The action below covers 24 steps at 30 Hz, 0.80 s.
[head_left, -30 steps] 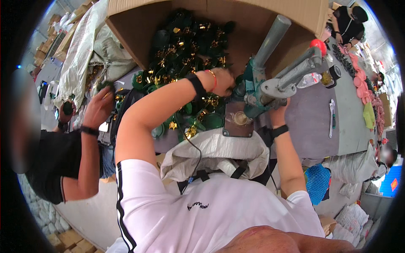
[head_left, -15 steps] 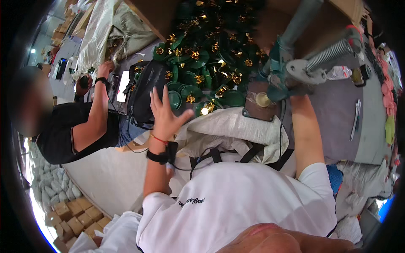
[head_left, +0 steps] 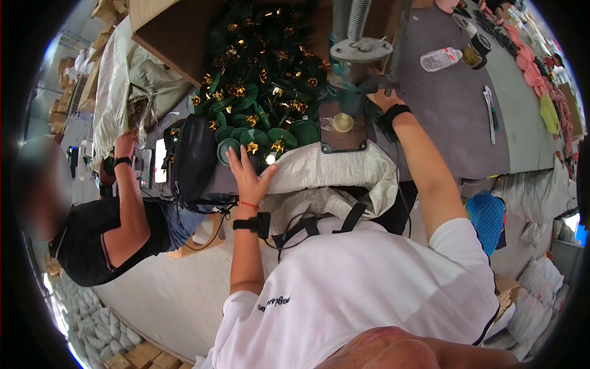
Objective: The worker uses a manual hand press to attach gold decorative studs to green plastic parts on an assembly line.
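My left hand (head_left: 249,176) is open, its fingers spread at the near edge of a heap of dark green discs (head_left: 305,131) with gold crown-shaped pieces (head_left: 237,90). The fingertips lie close beside the nearest discs; whether they touch one I cannot tell. My right hand (head_left: 385,98) is at the right side of a green metal hand press (head_left: 344,86), where dark press parts partly hide its fingers. A coil spring (head_left: 359,19) rises above the press. On the brown base plate (head_left: 344,140) sits a pale round piece (head_left: 342,122).
An open cardboard box (head_left: 161,37) stands behind the heap. A black bag (head_left: 200,147) lies left of it, near a seated co-worker (head_left: 117,234). A white woven sack (head_left: 326,166) hangs over the near edge. To the right are a clear bottle (head_left: 440,59) and a wrench (head_left: 490,114).
The whole view has shifted, so the press now appears farther left. My left hand has lowered toward the discs. My right hand, hidden behind the press before, now partly shows.
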{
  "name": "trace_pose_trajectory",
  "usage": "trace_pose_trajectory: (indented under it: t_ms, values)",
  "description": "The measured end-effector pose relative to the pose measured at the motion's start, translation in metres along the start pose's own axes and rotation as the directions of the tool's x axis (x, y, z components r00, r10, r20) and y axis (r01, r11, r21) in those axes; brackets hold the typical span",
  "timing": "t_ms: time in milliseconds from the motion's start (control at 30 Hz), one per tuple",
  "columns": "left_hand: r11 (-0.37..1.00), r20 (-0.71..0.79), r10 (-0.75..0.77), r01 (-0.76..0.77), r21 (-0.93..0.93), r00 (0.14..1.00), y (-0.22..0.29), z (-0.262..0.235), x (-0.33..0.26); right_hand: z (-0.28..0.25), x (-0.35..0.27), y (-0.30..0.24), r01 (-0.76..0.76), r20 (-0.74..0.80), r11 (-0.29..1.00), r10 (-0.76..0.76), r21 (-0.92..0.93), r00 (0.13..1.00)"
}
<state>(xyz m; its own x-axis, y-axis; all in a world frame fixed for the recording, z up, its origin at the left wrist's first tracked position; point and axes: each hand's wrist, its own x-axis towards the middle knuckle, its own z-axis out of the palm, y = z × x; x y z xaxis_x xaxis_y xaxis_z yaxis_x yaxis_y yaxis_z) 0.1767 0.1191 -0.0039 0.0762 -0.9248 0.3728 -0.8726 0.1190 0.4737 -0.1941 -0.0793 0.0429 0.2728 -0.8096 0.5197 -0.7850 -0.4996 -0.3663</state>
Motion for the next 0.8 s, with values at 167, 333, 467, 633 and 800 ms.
trace_pose_trajectory:
  t_ms: [167, 333, 467, 633, 800]
  values:
    - [0.999, -0.131, -0.047, 0.045, -0.015, 0.990, 0.041, -0.013, -0.025, 0.015, -0.028, 0.035, -0.216, -0.078, 0.962, 0.231, 0.168, 0.970]
    - [0.971, -0.048, 0.112, -0.120, -0.205, 0.993, 0.085, -0.005, -0.031, -0.011, -0.059, 0.017, -0.328, -0.235, 0.944, 0.328, 0.041, 0.915]
    - [0.885, 0.177, 0.345, -0.257, -0.389, 0.922, 0.124, 0.015, -0.008, -0.017, -0.091, 0.018, -0.557, -0.197, 0.811, 0.584, 0.180, 0.787]
    - [0.844, 0.219, 0.417, -0.287, -0.453, 0.882, 0.151, 0.035, 0.019, -0.045, -0.093, 0.024, -0.475, -0.341, 0.839, 0.543, 0.267, 0.768]
    - [0.756, 0.250, 0.170, 0.037, -0.654, 0.953, 0.140, 0.049, 0.028, -0.048, -0.109, -0.056, -0.013, -0.361, 1.000, 0.002, -0.026, 0.932]
